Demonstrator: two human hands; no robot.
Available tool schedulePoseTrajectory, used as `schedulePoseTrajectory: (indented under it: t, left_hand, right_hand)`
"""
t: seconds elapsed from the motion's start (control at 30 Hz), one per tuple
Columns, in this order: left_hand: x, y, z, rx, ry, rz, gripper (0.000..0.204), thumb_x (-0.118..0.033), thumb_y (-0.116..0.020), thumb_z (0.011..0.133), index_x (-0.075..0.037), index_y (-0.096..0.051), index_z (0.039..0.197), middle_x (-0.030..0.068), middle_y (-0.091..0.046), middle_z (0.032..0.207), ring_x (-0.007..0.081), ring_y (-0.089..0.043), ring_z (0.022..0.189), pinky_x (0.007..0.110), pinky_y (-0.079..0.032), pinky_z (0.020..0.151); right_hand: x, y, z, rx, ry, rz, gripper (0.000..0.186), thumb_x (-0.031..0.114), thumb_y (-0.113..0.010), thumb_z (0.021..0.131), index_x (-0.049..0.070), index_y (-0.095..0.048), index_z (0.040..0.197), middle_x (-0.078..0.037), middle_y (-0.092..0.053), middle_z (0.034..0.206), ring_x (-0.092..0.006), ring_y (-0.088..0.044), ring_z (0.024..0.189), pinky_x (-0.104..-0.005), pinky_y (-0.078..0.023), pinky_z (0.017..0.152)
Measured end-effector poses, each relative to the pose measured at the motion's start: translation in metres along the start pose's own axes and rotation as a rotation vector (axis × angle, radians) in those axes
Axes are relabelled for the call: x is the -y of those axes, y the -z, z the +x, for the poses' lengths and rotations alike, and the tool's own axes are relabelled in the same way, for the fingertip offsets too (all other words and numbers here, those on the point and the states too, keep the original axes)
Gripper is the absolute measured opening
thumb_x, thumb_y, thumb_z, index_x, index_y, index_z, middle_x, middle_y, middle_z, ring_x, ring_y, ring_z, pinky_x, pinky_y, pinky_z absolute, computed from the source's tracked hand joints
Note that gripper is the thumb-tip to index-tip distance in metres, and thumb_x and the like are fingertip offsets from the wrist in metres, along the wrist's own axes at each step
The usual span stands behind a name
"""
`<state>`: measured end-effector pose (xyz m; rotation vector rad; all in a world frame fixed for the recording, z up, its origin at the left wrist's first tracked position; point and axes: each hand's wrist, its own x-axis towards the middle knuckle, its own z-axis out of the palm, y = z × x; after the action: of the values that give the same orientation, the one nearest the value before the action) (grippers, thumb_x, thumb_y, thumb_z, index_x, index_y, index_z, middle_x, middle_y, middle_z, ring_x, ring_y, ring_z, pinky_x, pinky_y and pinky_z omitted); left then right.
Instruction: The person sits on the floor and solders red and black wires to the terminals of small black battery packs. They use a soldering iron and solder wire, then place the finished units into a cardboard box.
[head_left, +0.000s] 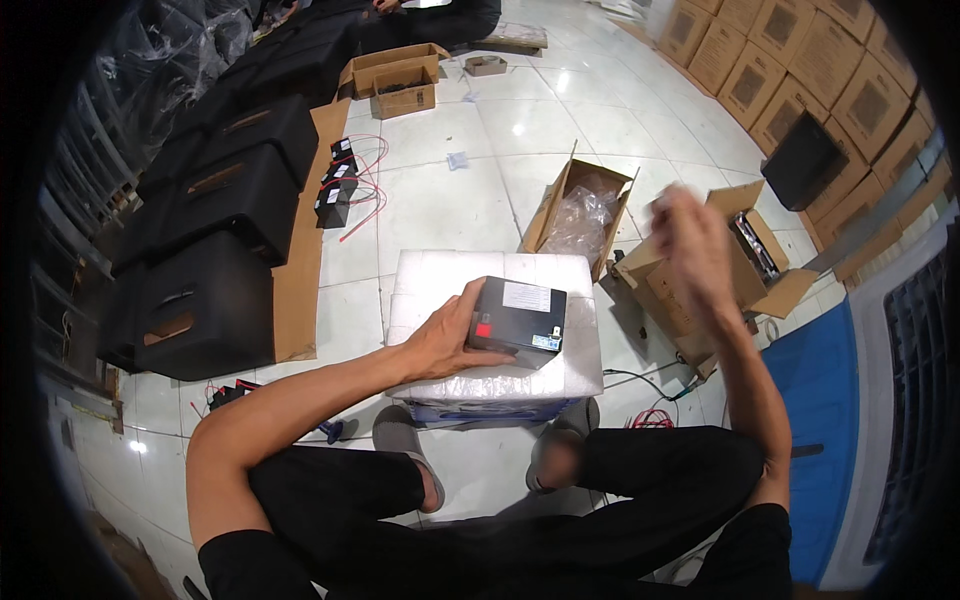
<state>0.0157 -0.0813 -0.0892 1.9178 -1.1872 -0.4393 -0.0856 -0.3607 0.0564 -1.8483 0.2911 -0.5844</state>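
A black box-shaped battery (512,318) with a white label, a red terminal mark and a metal tab rests on a white foam-topped block (430,275) between my knees. My left hand (450,335) grips its left side, thumb along the near face and fingers behind. Off to the right, my right hand (690,245) is raised above an open cardboard box (675,295). Motion smears its fingers, so whether it holds anything does not show.
An open carton (545,215) with clear plastic stands beyond the block. Black hollow cases (205,310) line the left on cardboard. Wired black batteries (338,190) lie nearby. Red wires (650,418) lie by my right foot. Stacked cartons (790,75) fill the far right; another person (425,25) sits at the back.
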Motion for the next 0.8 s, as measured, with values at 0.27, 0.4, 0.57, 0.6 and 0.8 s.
schedulePoseTrajectory:
  t: [0.27, 0.4, 0.57, 0.6, 0.8]
  left_hand:
    - [0.001, 0.001, -0.001, 0.001, 0.014, 0.035, 0.110, -0.053, -0.080, 0.077, 0.002, -0.016, 0.147, 0.0333, -0.054, 0.119, 0.0455, -0.056, 0.109, 0.049, -0.047, 0.097]
    - [0.000, 0.000, -0.001, 0.009, 0.043, 0.021, 0.109, -0.053, -0.080, 0.077, 0.001, -0.016, 0.147, 0.0334, -0.054, 0.119, 0.0460, -0.056, 0.110, 0.049, -0.046, 0.098]
    - [-0.004, 0.002, -0.001, -0.022, 0.001, 0.056, 0.106, -0.052, -0.080, 0.077, 0.000, -0.018, 0.146, 0.0336, -0.053, 0.121, 0.0461, -0.056, 0.113, 0.048, -0.047, 0.100]
    - [-0.005, 0.003, -0.001, -0.007, 0.016, 0.053, 0.107, -0.053, -0.080, 0.077, -0.001, -0.017, 0.147, 0.0333, -0.053, 0.123, 0.0462, -0.056, 0.113, 0.048, -0.047, 0.100]
    - [-0.006, 0.004, -0.001, 0.015, 0.054, -0.018, 0.107, -0.052, -0.081, 0.076, -0.001, -0.020, 0.147, 0.0327, -0.053, 0.125, 0.0470, -0.055, 0.115, 0.049, -0.045, 0.102]
  right_hand:
    - [0.070, 0.075, 0.006, -0.800, 1.468, -0.223, 0.014, 0.006, -0.052, 0.100, 0.000, -0.062, 0.109, -0.010, -0.062, 0.106, -0.0184, -0.064, 0.093, -0.0284, -0.052, 0.079]
    - [0.016, 0.058, 0.084, -0.814, 1.264, -0.859, 0.021, -0.007, -0.053, 0.087, -0.001, -0.058, 0.106, -0.018, -0.062, 0.103, -0.0293, -0.061, 0.098, -0.0382, -0.048, 0.089]
    - [-0.098, 0.021, 0.113, -0.288, 0.338, -0.894, 0.062, 0.024, -0.059, 0.098, -0.015, -0.033, 0.138, -0.037, -0.038, 0.141, -0.0485, -0.041, 0.132, -0.0480, -0.036, 0.112]
    - [-0.104, 0.024, 0.114, -0.311, 0.422, -0.858, 0.060, 0.024, -0.059, 0.098, -0.015, -0.034, 0.137, -0.036, -0.040, 0.140, -0.0479, -0.042, 0.131, -0.0480, -0.037, 0.111]
    - [-0.062, 0.034, 0.096, -0.346, 0.392, -0.695, 0.050, 0.027, -0.058, 0.099, -0.010, -0.047, 0.130, -0.031, -0.054, 0.129, -0.0413, -0.055, 0.120, -0.0467, -0.044, 0.101]
